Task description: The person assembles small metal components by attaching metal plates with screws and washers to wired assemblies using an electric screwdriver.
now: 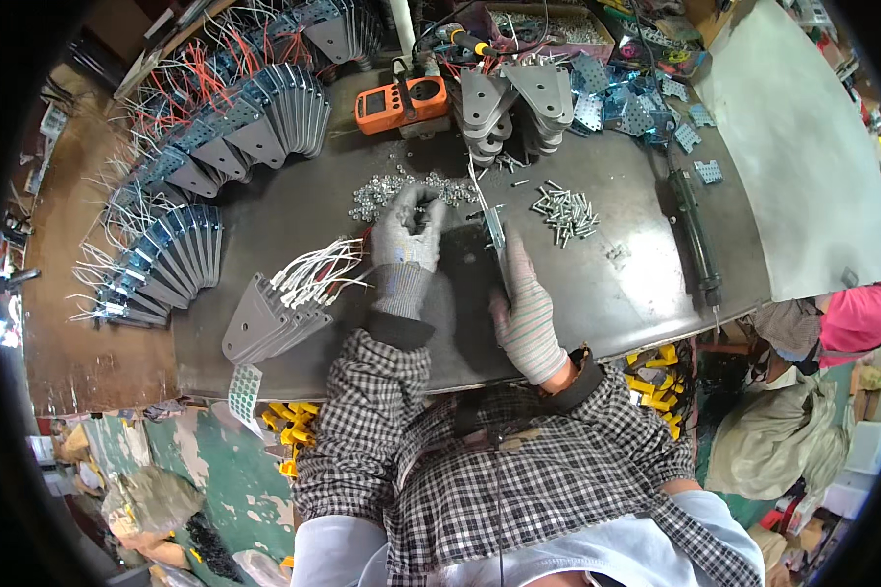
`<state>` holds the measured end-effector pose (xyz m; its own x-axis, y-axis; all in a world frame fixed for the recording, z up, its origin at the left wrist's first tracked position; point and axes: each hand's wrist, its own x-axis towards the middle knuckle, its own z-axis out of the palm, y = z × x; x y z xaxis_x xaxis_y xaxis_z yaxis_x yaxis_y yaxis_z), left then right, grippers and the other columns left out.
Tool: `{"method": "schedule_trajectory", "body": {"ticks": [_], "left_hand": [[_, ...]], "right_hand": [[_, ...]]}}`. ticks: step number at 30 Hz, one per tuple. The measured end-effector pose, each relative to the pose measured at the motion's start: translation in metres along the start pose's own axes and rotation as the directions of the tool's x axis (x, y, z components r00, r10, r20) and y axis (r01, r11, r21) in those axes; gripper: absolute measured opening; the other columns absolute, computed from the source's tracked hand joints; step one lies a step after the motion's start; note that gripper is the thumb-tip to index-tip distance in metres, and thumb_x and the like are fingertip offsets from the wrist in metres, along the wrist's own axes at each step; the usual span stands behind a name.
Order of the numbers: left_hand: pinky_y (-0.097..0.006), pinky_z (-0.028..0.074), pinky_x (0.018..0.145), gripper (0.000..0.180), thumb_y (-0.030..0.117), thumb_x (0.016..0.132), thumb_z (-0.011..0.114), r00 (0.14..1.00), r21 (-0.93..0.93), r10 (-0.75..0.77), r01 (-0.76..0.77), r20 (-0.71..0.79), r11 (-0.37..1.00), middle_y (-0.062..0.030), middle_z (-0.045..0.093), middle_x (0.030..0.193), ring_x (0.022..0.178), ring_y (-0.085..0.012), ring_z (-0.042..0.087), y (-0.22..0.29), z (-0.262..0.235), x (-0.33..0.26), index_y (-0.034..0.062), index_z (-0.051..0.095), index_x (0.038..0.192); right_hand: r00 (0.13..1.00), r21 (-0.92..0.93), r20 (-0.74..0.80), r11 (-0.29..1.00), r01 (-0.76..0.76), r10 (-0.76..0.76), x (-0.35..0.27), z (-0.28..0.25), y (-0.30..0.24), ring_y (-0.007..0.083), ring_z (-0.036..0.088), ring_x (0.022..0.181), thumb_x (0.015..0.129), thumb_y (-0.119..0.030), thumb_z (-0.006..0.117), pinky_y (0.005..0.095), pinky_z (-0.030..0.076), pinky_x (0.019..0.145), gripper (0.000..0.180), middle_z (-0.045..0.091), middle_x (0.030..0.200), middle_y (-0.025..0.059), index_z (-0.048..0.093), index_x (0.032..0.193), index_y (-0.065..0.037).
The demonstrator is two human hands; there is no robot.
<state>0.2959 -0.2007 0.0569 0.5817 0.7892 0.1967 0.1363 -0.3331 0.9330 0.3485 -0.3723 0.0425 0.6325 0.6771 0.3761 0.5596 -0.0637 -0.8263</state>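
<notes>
My left hand (407,240), in a grey glove, is over the near edge of a pile of small metal nuts (372,196). Its thumb and forefinger curl toward each other; anything pinched between the tips is too small to make out. My right hand (529,318), in a pale striped glove, grips a grey metal bracket (495,238) on edge, with screws poking through its side. To the right of the bracket lies a heap of short screws (566,213). Beside my left forearm rests a stack of grey brackets (269,323) with white-tipped wires (318,274).
Rows of wired bracket assemblies (206,147) curve along the left side. An orange meter (401,104) stands at the back, beside stacked grey brackets (519,103). Blue perforated plates (631,108) lie at the back right, near a dark cylindrical tool (693,230) on a cord.
</notes>
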Motion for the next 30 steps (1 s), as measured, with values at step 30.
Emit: {"method": "schedule_trajectory", "body": {"ticks": [30], "left_hand": [[-0.016,0.039,0.061,0.015,-0.005,0.088,0.061,0.996,-0.449,-0.023,0.058,0.084,0.891,0.0009,0.056,0.086,0.07,-0.0014,0.048,0.009,0.031,-0.064,-0.0013,0.057,0.103]], "right_hand": [[0.999,0.055,0.033,0.998,-0.041,0.039,0.003,-0.002,-0.005,0.0424,0.054,0.117,0.069,0.015,0.049,0.0374,0.047,0.094,0.086,0.05,0.13,0.0283,0.028,0.149,-0.006]]}}
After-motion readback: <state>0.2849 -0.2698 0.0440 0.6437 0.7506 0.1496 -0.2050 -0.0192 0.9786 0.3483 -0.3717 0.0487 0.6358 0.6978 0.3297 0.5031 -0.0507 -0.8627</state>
